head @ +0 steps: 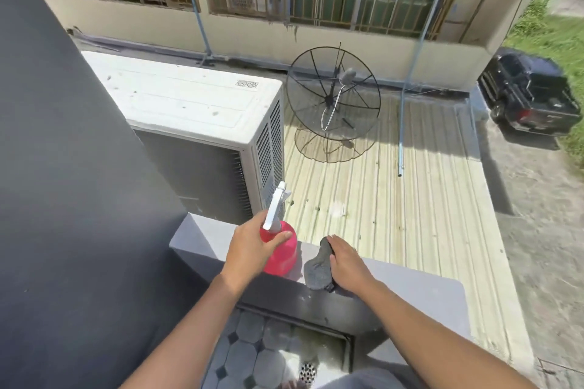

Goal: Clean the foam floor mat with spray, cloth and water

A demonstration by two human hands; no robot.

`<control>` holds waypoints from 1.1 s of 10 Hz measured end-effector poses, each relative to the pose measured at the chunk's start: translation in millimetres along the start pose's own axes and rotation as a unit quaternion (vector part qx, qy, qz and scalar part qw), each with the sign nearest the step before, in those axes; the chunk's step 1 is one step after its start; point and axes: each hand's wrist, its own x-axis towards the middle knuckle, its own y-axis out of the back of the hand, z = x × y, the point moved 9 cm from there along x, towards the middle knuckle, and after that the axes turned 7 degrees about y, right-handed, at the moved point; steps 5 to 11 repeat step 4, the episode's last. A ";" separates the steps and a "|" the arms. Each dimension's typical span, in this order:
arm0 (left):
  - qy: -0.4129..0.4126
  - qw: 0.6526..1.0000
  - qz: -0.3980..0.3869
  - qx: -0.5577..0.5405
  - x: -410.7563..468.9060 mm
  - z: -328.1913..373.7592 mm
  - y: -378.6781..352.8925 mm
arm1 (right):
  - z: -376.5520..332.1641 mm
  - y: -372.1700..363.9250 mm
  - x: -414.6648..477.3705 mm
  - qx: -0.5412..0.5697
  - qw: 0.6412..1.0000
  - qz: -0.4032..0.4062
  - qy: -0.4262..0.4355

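A red spray bottle (282,254) with a white trigger head stands on top of the grey balcony wall (410,284). My left hand (252,246) is wrapped round its neck and shoulder, thumb across the front. Just to its right a crumpled dark grey cloth (317,268) lies on the same wall top. My right hand (346,262) lies on the cloth's right side, fingers bent over it. No foam mat is in view.
Beyond the wall sit a white air-conditioner unit (202,104), a black mesh satellite dish (333,95) and a corrugated metal roof (395,199). A dark wall (63,167) rises at left. Below me are octagon floor tiles (249,354) with a round drain (308,371).
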 end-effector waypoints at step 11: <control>-0.098 0.927 0.121 0.342 124.4 157.3 205.9 | -216.7 294.0 113.8 -0.099 0.969 0.158 0.164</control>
